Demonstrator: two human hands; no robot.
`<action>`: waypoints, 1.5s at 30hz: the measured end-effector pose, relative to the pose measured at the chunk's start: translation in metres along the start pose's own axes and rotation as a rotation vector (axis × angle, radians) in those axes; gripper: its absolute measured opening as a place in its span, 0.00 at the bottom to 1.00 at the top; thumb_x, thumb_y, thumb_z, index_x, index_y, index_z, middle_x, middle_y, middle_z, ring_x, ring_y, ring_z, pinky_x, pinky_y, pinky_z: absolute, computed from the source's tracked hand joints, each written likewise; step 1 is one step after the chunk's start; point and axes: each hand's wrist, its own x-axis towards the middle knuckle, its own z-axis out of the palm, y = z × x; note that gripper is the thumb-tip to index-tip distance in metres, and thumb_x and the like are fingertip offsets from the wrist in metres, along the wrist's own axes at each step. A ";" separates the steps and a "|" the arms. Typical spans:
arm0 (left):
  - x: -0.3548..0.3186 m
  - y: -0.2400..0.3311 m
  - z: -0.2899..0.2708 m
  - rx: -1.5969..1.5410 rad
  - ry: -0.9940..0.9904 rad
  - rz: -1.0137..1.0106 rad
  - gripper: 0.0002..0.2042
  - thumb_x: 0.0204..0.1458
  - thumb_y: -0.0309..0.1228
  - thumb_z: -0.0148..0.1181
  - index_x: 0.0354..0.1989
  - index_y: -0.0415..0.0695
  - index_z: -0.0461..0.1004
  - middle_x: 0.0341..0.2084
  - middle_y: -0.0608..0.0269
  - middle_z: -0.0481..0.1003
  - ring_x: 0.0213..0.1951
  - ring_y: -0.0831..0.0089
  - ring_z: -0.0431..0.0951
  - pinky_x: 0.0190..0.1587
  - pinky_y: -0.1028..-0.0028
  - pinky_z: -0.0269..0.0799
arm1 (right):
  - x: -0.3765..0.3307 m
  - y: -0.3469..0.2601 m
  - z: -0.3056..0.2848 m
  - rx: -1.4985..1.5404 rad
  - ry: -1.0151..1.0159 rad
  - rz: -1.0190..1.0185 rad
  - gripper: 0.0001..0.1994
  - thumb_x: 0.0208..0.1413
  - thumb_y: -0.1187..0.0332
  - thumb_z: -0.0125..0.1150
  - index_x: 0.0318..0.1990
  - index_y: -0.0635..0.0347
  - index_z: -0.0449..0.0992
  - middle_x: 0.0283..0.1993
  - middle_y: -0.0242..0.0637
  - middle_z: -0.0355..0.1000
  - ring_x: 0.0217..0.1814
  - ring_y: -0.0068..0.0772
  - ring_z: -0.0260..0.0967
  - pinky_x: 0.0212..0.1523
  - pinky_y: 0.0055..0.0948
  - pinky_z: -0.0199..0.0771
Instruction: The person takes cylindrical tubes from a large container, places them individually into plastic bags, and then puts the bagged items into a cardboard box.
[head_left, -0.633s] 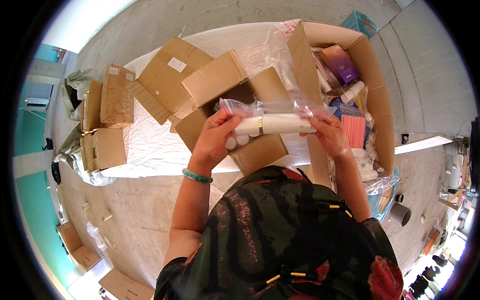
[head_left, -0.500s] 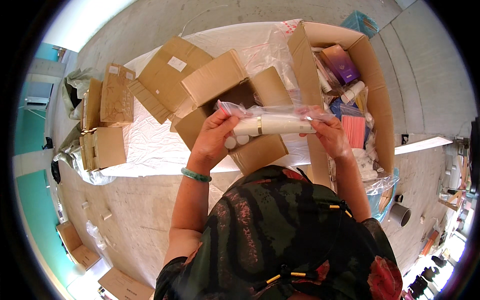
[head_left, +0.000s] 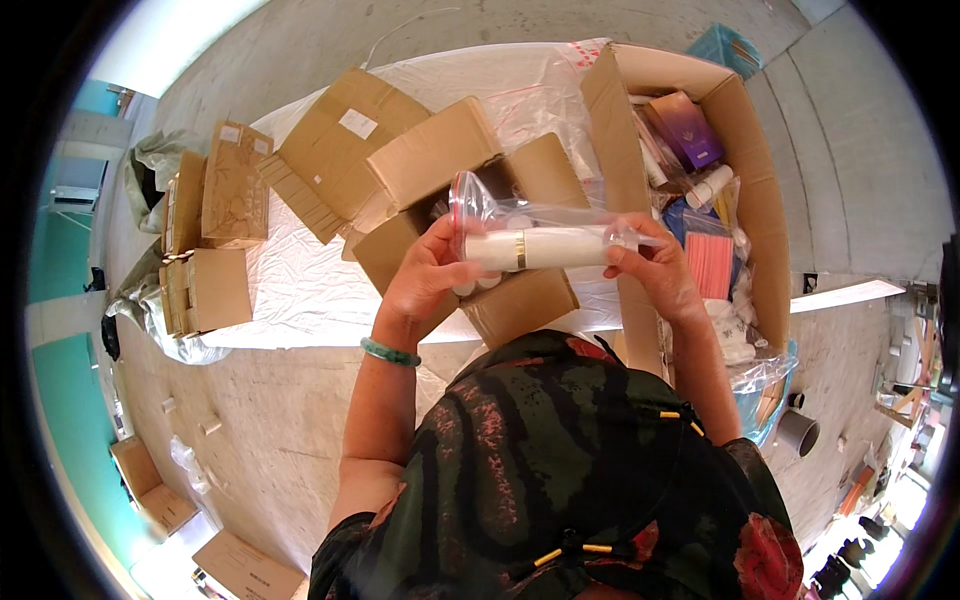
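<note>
A white tube with a gold band (head_left: 545,247) lies sideways inside a clear plastic bag (head_left: 490,200), held up in front of me. My left hand (head_left: 425,275) grips the bag and the tube's left end; a green bangle sits on that wrist. My right hand (head_left: 650,265) pinches the bag's right end. Right below them is an open brown carton (head_left: 520,300) with more white tubes inside, mostly hidden by my hands.
A large open carton (head_left: 745,150) on the right holds a purple box (head_left: 685,130), pink packets and white bottles. Flattened and closed cardboard boxes (head_left: 215,185) lie on a white sheet (head_left: 300,290) to the left. More boxes sit on the concrete floor at lower left.
The bagged tube and both hands have stayed almost in place; my right fingers have shifted slightly along the bag's right end.
</note>
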 end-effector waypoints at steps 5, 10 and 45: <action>0.001 -0.002 0.001 0.039 0.049 0.003 0.14 0.45 0.16 0.59 0.40 0.44 0.69 0.49 0.55 0.69 0.46 0.69 0.72 0.45 0.69 0.75 | 0.003 0.010 -0.003 -0.003 0.053 0.003 0.10 0.55 0.66 0.57 0.44 0.57 0.71 0.40 0.30 0.70 0.38 0.20 0.66 0.33 0.22 0.70; 0.005 -0.006 0.000 0.031 0.092 0.085 0.11 0.48 0.19 0.57 0.40 0.47 0.70 0.44 0.59 0.72 0.44 0.72 0.73 0.41 0.71 0.76 | 0.004 0.010 -0.004 -0.033 0.034 -0.036 0.15 0.52 0.67 0.62 0.46 0.58 0.70 0.44 0.31 0.69 0.43 0.22 0.66 0.39 0.23 0.71; -0.033 -0.018 -0.032 0.119 0.173 -0.067 0.21 0.46 0.27 0.62 0.49 0.40 0.64 0.42 0.57 0.73 0.41 0.67 0.76 0.40 0.69 0.76 | -0.017 0.079 0.032 0.217 -0.229 0.512 0.17 0.60 0.56 0.50 0.49 0.58 0.65 0.36 0.34 0.69 0.30 0.21 0.68 0.30 0.19 0.69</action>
